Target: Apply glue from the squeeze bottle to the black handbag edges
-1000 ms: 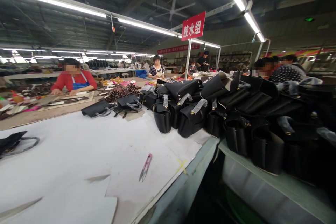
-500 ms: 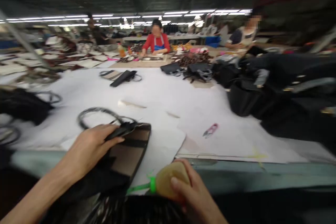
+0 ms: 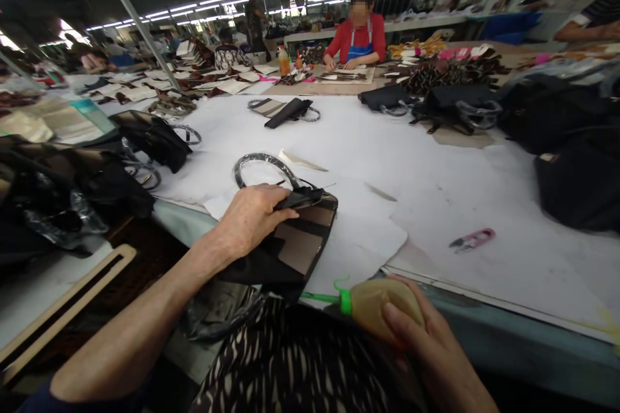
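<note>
Left hand [image 3: 254,216] clamps the floppy, probably light black bag [image 3: 290,248] at its stiffer top edge, while right hand [image 3: 426,342], at 5 o'clock, wraps the squeezable glue bottle [image 3: 372,303].

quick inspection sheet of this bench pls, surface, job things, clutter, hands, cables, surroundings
surface: white-covered table, paper sheets lapping its near edge.
job's things: black and tan handbag lying open at the table edge, its black handle loop behind it; tan squeeze bottle with a green nozzle pointing left.
clutter: pink thread snips, flat bag part, black bags heaped left and right.
grippers: left hand grips the handbag's top edge; right hand is wrapped round the bottle.
cables: nothing seen.
surroundings: person in red top and blue apron at the far table, more workers beyond, strip lights overhead.
</note>
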`<action>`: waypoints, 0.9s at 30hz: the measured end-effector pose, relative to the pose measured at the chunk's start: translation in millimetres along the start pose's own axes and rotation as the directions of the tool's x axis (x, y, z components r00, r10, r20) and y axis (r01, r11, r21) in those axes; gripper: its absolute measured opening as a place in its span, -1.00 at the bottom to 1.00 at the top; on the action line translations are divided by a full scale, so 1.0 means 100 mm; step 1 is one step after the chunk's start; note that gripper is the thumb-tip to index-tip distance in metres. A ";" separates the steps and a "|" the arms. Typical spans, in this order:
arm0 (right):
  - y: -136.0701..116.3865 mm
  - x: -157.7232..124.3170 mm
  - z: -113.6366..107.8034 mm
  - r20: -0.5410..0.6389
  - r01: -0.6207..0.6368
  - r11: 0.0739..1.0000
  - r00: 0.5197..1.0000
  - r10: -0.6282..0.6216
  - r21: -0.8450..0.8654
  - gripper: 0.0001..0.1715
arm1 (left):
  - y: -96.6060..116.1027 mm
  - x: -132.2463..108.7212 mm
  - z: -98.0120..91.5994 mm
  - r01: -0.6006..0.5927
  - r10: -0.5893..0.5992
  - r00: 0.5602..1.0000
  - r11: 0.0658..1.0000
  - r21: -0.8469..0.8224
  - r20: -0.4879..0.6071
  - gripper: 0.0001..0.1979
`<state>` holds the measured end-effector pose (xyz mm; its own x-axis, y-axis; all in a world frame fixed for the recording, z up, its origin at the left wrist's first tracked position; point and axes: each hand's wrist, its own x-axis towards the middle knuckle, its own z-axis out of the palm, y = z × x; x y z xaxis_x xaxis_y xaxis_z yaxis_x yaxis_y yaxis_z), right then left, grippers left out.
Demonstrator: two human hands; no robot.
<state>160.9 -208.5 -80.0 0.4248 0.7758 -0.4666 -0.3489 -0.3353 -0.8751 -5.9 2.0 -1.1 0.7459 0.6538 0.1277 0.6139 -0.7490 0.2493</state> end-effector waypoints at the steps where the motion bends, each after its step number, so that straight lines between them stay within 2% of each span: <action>1: 0.00 0.00 0.00 0.007 0.002 1.000 1.000 -0.002 0.009 -0.44 | -0.01 0.00 0.00 0.004 -0.004 1.000 1.000 0.007 -0.003 -0.86; 5: 0.00 0.00 -0.02 0.038 0.014 1.000 0.999 -0.014 -0.009 -0.48 | -0.01 0.01 0.01 0.013 -0.013 1.000 0.999 0.038 0.001 -0.81; 11: 0.01 0.07 -0.14 -0.005 0.066 0.985 0.998 -0.068 -0.156 -0.46 | 0.01 -0.02 0.05 0.023 -0.024 1.000 0.999 0.041 0.019 -0.85; 16: 0.02 0.14 -0.22 0.013 0.125 0.943 0.992 -0.127 -0.307 -0.43 | 0.01 -0.03 0.05 0.023 -0.023 1.000 0.999 0.028 0.012 -0.86; 27: -0.07 0.18 -0.21 -0.050 0.209 0.816 0.959 -0.279 -0.540 -0.41 | 0.02 -0.03 0.05 0.033 -0.034 0.999 0.999 0.031 0.015 -0.84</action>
<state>188.7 -203.5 -85.2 0.5464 0.8109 -0.2097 0.2551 -0.3995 -0.8805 -6.0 -2.2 -5.9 0.7285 0.6769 0.1050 0.6460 -0.7299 0.2234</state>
